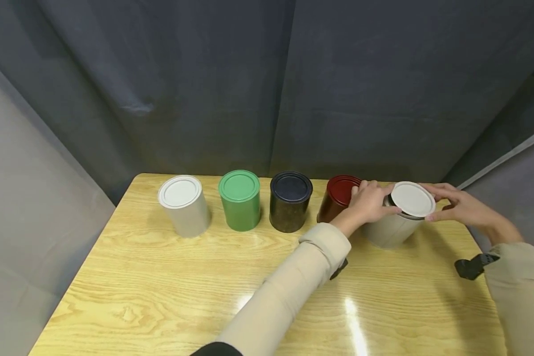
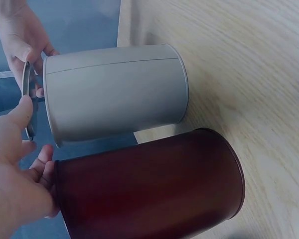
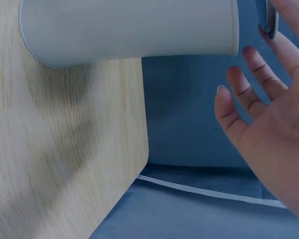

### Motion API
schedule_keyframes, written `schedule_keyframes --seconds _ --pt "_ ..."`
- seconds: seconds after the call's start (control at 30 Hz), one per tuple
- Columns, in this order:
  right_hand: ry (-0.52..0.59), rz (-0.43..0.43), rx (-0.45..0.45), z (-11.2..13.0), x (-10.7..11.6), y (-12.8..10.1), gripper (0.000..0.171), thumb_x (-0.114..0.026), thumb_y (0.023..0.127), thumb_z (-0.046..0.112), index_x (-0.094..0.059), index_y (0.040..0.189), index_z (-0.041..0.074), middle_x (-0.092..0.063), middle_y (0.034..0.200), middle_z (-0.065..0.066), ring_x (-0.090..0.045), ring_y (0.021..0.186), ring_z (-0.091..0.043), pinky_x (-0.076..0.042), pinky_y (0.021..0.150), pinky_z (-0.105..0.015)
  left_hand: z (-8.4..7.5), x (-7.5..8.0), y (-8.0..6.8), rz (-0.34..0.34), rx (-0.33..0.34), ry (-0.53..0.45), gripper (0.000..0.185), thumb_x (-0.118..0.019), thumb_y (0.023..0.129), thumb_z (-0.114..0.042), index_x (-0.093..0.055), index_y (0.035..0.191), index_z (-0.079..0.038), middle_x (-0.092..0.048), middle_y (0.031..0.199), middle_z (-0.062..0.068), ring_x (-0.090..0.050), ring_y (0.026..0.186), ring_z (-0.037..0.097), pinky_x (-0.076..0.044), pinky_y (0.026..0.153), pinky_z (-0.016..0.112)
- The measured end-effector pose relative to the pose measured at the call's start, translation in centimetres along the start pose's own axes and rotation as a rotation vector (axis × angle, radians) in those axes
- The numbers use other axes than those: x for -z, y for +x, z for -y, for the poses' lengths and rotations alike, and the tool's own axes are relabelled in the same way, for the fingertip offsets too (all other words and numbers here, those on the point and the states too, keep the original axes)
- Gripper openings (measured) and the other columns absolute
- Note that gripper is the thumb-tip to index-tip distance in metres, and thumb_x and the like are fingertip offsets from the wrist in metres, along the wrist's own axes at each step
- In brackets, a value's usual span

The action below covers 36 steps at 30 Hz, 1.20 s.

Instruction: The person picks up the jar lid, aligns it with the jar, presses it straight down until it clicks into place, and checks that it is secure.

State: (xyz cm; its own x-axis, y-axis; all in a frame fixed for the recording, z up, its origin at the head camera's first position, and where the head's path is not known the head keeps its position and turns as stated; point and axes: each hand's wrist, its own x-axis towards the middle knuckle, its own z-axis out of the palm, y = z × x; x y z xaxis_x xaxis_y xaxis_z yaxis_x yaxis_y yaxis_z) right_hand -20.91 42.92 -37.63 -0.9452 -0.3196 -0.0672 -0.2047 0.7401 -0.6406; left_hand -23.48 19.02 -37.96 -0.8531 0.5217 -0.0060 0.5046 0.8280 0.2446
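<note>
At the right end of the row stands a light grey can (image 1: 388, 233), its top rim uncovered. Its pale round lid (image 1: 412, 199) is lifted slightly above the rim. My left hand (image 1: 368, 201) pinches the lid's left edge between thumb and fingers. On the opposite edge, my right hand (image 1: 467, 207) holds it with thumb and fingertips. The left wrist view shows a gap between the lid (image 2: 27, 94) and the can (image 2: 114, 92). A dark red can (image 2: 149, 186) stands close beside it, with some left-hand fingers near its top.
Lidded cans line the back of the wooden table (image 1: 169, 287): a white can (image 1: 187, 212), a green can (image 1: 242, 207) and a black can (image 1: 289, 210). Grey curtains (image 1: 204, 89) hang behind. The table's right corner (image 3: 142, 159) lies close to the grey can.
</note>
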Motion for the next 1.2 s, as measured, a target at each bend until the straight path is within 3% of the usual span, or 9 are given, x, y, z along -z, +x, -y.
schedule_keyframes --seconds 0.1,0.2,0.33,0.43,0.7,0.83,1.03,1.2 --pt "0.005 0.02 -0.024 -0.3 0.1 0.3 0.077 -0.071 0.079 0.014 -0.03 0.144 0.018 -0.033 0.122 -0.005 -0.039 0.091 -0.001 -0.043 0.069 -0.025 0.0 0.0 0.3 0.013 0.023 -0.009 0.067 -0.05 0.08 -0.065 -0.029 0.139 -0.043 -0.044 0.123 -0.013 -0.035 0.101 0.008 -0.026 0.075 0.024" --pt "0.025 0.04 -0.05 -0.5 0.1 0.5 0.077 -0.071 0.079 0.014 -0.029 0.144 0.019 -0.033 0.123 -0.004 -0.039 0.092 -0.001 -0.043 0.074 -0.038 -0.1 0.1 0.6 0.025 0.032 -0.014 0.066 -0.051 0.08 -0.064 -0.03 0.139 -0.042 -0.044 0.123 -0.013 -0.036 0.1 0.009 -0.026 0.075 0.025" --pt "0.078 0.064 -0.079 -0.8 0.1 0.5 0.078 -0.069 0.081 0.013 -0.026 0.145 0.02 -0.03 0.126 -0.008 -0.038 0.093 -0.001 -0.036 0.078 -0.056 -0.1 0.2 0.8 0.035 0.031 -0.026 0.065 -0.052 0.08 -0.064 -0.033 0.138 -0.042 -0.044 0.123 -0.013 -0.035 0.1 0.009 -0.026 0.075 0.026" --pt "0.105 0.083 -0.09 -0.9 0.1 0.7 0.078 -0.068 0.081 0.012 -0.025 0.145 0.02 -0.026 0.131 -0.013 -0.038 0.096 -0.004 -0.032 0.08 -0.061 -0.1 0.3 1.0 0.036 0.029 -0.039 0.064 -0.054 0.079 -0.062 -0.036 0.137 -0.042 -0.045 0.118 -0.012 -0.035 0.099 0.009 -0.025 0.074 0.027" --pt "0.123 0.114 -0.111 -1.2 -0.1 1.2 0.078 -0.068 0.082 0.013 -0.024 0.145 0.02 -0.02 0.135 -0.019 -0.036 0.102 -0.023 -0.034 0.081 -0.057 0.2 0.3 1.3 0.057 0.045 -0.019 0.061 -0.054 0.079 -0.062 -0.037 0.134 -0.046 -0.043 0.109 -0.01 -0.03 0.098 0.011 -0.023 0.073 0.027" --pt "0.138 0.126 -0.135 -1.4 -0.2 1.1 0.078 -0.068 0.082 0.015 -0.024 0.145 0.021 -0.021 0.134 -0.017 -0.034 0.104 -0.024 -0.035 0.081 -0.054 0.2 0.2 1.4 0.08 0.049 0.003 0.059 -0.052 0.079 -0.063 -0.038 0.134 -0.046 -0.043 0.109 -0.011 -0.029 0.099 0.011 -0.023 0.074 0.027" --pt "0.173 0.141 -0.129 -1.6 -0.3 0.9 0.077 -0.066 0.083 0.013 -0.022 0.146 0.02 -0.023 0.133 -0.007 -0.037 0.101 -0.016 -0.039 0.08 -0.043 0.2 0.1 1.4 0.101 0.046 0.007 0.058 -0.051 0.08 -0.064 -0.04 0.133 -0.045 -0.042 0.112 -0.013 -0.029 0.099 0.01 -0.023 0.074 0.027" --pt "0.153 0.107 -0.118 -1.5 -0.4 0.6 0.073 -0.064 0.086 0.014 -0.022 0.146 0.02 -0.022 0.134 -0.011 -0.033 0.107 -0.026 -0.037 0.081 -0.049 0.3 0.1 1.4 0.089 0.047 -0.005 0.056 -0.052 0.08 -0.063 -0.044 0.131 -0.042 -0.043 0.111 -0.013 -0.029 0.099 0.01 -0.023 0.074 0.027"
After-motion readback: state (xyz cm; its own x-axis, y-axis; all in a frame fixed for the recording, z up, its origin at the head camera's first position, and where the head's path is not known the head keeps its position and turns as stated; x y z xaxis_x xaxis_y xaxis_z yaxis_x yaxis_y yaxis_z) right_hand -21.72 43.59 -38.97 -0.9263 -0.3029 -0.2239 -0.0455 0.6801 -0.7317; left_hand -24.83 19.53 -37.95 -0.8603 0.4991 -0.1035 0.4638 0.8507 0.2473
